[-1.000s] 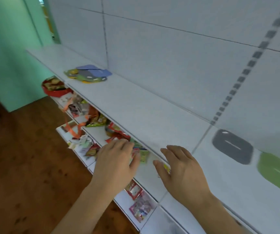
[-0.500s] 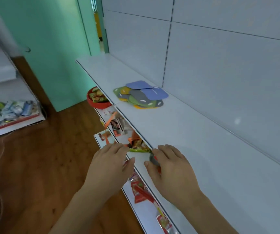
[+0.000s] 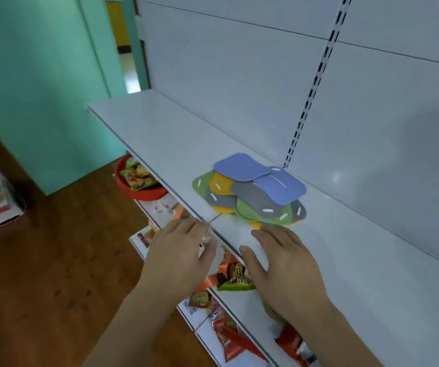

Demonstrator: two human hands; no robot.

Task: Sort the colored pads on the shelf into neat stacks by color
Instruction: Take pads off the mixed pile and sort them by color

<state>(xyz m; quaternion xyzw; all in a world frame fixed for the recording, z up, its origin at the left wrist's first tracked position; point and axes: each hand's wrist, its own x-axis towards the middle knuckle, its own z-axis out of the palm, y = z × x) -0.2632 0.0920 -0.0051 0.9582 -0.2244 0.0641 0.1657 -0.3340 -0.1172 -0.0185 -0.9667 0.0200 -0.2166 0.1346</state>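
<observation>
Grip: both hands released, left hand (image 3: 180, 256), right hand (image 3: 283, 263) | mixed pads (image 3: 250, 190) just beyond right fingertips

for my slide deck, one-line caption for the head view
Both empty hands, left hand and right hand, reach toward an unsorted pile of colored pads on a white shelf.

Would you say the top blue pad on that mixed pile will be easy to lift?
Probably: the top blue pad looks thin and flat, so likely light and somewhat bendy. It overlaps others in the pile, so sliding it may drag neighbours.
</observation>
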